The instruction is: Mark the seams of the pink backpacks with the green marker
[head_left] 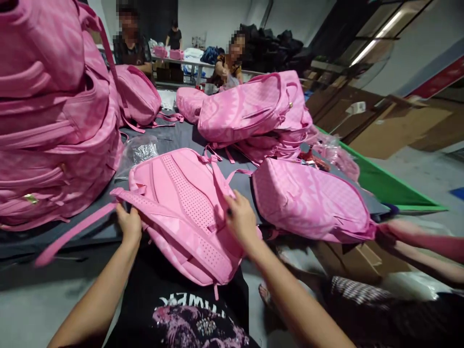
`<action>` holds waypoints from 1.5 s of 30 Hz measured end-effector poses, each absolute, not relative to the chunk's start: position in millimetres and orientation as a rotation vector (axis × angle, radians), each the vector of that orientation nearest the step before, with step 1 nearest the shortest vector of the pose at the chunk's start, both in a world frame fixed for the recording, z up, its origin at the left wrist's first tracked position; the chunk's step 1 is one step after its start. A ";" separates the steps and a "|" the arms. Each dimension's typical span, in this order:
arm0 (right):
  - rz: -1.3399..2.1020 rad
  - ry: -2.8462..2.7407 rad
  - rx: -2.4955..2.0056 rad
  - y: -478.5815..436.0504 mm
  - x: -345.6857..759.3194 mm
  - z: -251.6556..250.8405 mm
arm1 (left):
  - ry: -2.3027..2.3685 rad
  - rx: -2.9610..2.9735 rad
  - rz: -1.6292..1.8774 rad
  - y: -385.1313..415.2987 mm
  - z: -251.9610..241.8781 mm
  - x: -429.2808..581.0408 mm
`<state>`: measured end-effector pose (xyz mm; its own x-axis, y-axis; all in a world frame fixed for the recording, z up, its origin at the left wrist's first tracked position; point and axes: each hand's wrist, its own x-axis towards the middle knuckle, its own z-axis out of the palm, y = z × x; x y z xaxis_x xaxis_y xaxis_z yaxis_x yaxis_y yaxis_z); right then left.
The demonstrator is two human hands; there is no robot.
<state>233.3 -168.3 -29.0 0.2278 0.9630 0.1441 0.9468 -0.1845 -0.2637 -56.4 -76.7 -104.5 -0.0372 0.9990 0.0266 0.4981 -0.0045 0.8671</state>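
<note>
Workroom: beyond the long table point(177, 137) I make out people whose lower bodies are mostly hidden by bags, and a dark heap of bundles point(271, 48) too dim to tell apart.
Pink backpack: it lies at the near edge in front of the wearer, straps and perforated back panel facing up, its lower end jutting past the edge over a black shirt point(141, 295); I cannot tell if the two touch.
Left hand: the left hand point(129, 224) grips the pack's left side by the strap, fingertips hidden.
Right hand: the right hand point(241, 217) is closed around the other strap, blurred at the fingers.
Loose strap: its tail point(72, 237) reaches out leftward, smeared at the tip.
Left stack: the tall bag stack point(50, 111) is cut off by my frame.
Right side: a second backpack point(308, 198) lies just beside, a co-worker's hands point(389, 229) blurred at its far end.
Room: grey cloth shows between the packs, with a plastic bag point(139, 152) near the held one; a green panel point(384, 186) borders the table's right.
</note>
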 end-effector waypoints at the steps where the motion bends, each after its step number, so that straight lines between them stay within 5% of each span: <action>1: 0.054 -1.904 -2.174 -171.0 215.9 -44.0 | 1.682 1.598 1.082 -85.9 -97.0 -50.3; 4: 0.173 -2.097 -2.166 -167.2 174.5 -60.9 | 1.664 1.978 1.256 -117.7 -79.2 -17.0; 9: 0.268 -1.619 -2.546 -124.8 233.5 -38.9 | 1.175 2.657 0.449 -152.3 -118.7 20.3; 15: 0.627 -1.620 -2.436 -153.4 281.1 -58.9 | 1.141 2.698 0.337 -166.8 -181.4 -43.7; 20: 0.520 -1.542 -2.478 -200.3 243.2 -94.4 | 0.807 2.813 0.738 -145.7 -117.7 -36.9; 26: 0.487 -1.511 -2.510 -197.4 240.3 -86.6 | 0.540 3.265 0.453 -53.3 -27.5 79.6; 33: 0.537 -1.480 -2.557 -188.6 247.2 -100.1 | 0.348 3.454 0.029 -8.9 -25.0 105.5; 40: 0.572 -1.499 -2.547 -186.9 251.9 -108.5 | 0.589 3.480 0.158 58.6 21.2 67.3; 45: 0.147 -1.520 -2.261 -184.1 250.8 -101.7 | 0.536 3.393 0.317 18.6 -19.4 70.8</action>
